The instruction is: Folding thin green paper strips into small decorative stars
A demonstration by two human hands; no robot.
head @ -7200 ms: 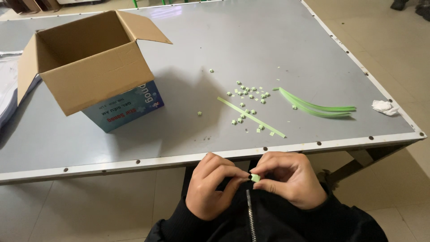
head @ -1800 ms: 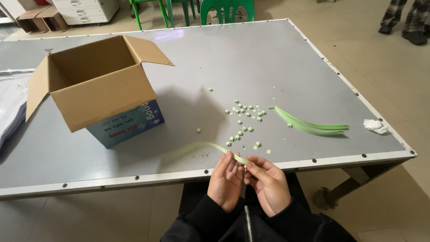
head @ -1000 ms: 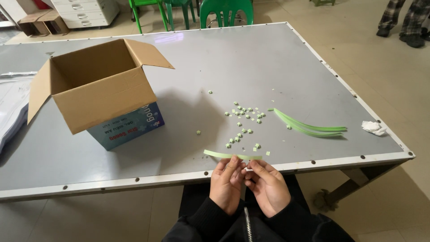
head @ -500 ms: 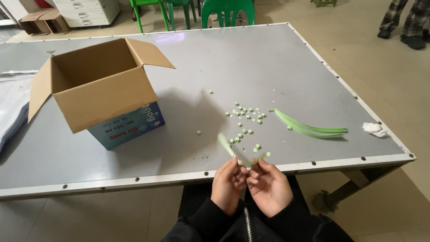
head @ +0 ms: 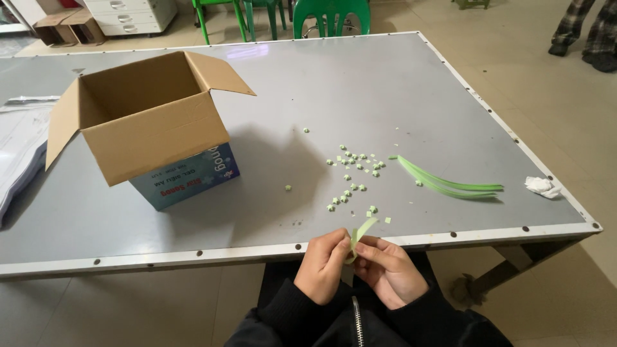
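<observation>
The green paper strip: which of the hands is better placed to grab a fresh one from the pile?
Probably the right hand: the pile of green strips lies on its side of the table.

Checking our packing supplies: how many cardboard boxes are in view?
3: one open box on the table, two smaller boxes on the floor at top left. More may be out of frame.

One box [head: 154, 132] is standing on one table [head: 385, 83]; roughly two dozen green bits [head: 353, 168] are lying scattered, with one strip bundle [head: 450, 186] and one tissue [head: 542, 187].
</observation>
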